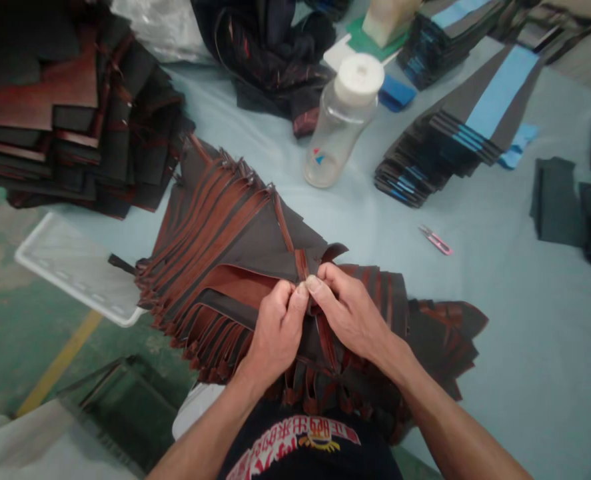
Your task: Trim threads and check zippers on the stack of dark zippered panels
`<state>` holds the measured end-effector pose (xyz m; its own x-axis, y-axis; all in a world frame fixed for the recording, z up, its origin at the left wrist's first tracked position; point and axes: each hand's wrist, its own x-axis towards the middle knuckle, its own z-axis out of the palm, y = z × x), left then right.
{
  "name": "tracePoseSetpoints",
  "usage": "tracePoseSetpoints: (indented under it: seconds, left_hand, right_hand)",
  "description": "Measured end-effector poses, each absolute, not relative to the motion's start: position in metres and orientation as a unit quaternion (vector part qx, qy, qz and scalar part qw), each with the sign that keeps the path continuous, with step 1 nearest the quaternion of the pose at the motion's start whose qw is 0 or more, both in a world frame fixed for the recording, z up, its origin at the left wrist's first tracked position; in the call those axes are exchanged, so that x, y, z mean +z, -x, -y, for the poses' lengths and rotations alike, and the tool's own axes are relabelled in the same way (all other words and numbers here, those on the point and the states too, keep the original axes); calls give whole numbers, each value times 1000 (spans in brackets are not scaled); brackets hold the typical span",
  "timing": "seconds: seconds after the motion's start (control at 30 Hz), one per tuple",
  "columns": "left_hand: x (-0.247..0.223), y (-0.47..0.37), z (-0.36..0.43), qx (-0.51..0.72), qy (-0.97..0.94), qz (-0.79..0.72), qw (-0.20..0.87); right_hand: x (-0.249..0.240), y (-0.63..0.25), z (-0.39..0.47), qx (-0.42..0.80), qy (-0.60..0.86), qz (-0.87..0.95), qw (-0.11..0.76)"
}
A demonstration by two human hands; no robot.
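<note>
A long row of overlapping dark grey and red-brown fabric pieces point(255, 227) lies across the near side of the table. At its middle, my left hand point(280, 320) pinches the edge of one piece, thumb against the fingers. My right hand point(350, 307) pinches the same piece right beside it, the two thumb tips nearly touching. A narrow red-brown strip point(301, 263) runs up from just above the fingertips. What exactly sits between the fingers is hidden. To the right, more pieces point(445, 333) of the row fan out beyond my right forearm.
Stacked dark pieces point(75, 120) stand back left. A clear bottle with white lid point(345, 120) stands behind the row. Pink thread snips point(436, 240) lie right, near grey-and-blue bundles point(455, 140). A white plastic tray point(75, 273) sits left, beyond the table edge.
</note>
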<state>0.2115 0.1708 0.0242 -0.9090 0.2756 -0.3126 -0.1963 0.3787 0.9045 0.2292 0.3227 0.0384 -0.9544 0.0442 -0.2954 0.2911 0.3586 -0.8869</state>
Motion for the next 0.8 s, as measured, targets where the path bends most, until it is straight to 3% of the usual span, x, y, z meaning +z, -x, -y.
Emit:
tracePoseSetpoints:
  seconds: [0.17, 0.27, 0.5, 0.8]
  left_hand:
    - [22, -211, -173, 558, 13, -795, 238]
    - [18, -214, -176, 565, 23, -777, 278]
    - [24, -203, -161, 523, -111, -770, 349]
    - [16, -176, -142, 560, -205, -708, 379]
  right_hand:
    - [55, -208, -346, -434, -161, -884, 60]
    - [46, -182, -351, -422, -175, -889, 36]
    - [-14, -103, -336, -360, -123, -920, 95]
    - [-40, -77, -333, -312, -39, -941, 124]
